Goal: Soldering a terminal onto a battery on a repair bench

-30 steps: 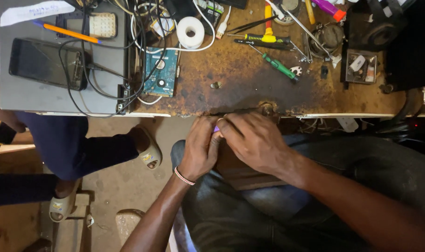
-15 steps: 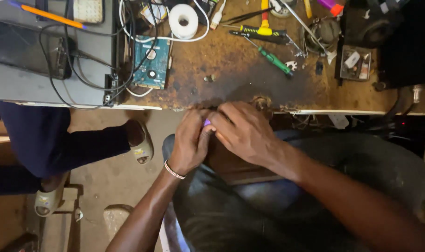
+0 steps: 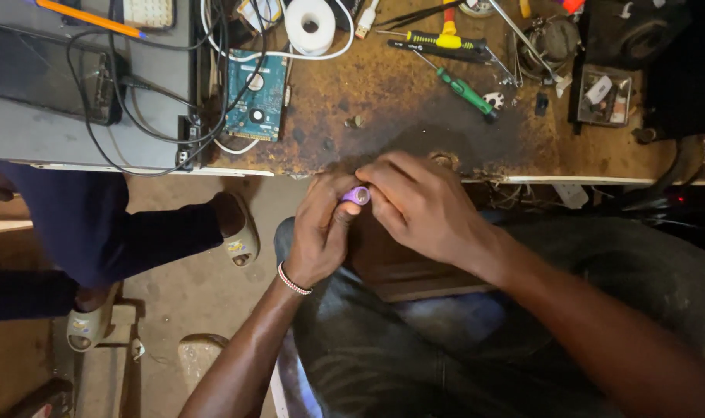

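Observation:
A small purple cylinder point(image 3: 358, 195), like a battery cell, sits between both my hands just below the front edge of the stained wooden workbench point(image 3: 414, 101). My left hand point(image 3: 321, 232), with a beaded band at the wrist, wraps around it from below. My right hand point(image 3: 418, 205) pinches its end from the right with fingertips. Most of the cylinder is hidden by my fingers. Both hands hover over my lap in dark jeans.
On the bench lie a blue circuit board point(image 3: 258, 97), a white tape roll point(image 3: 310, 25), a green screwdriver point(image 3: 464, 91), a yellow-handled screwdriver point(image 3: 437, 39), cables and a dark tablet point(image 3: 50, 73). Another person's legs and sandalled foot point(image 3: 240, 232) are to the left.
The view has shifted slightly, so bench and hands sit lower in frame. The purple cylinder shows more plainly between my fingers now. My hands stay together on it.

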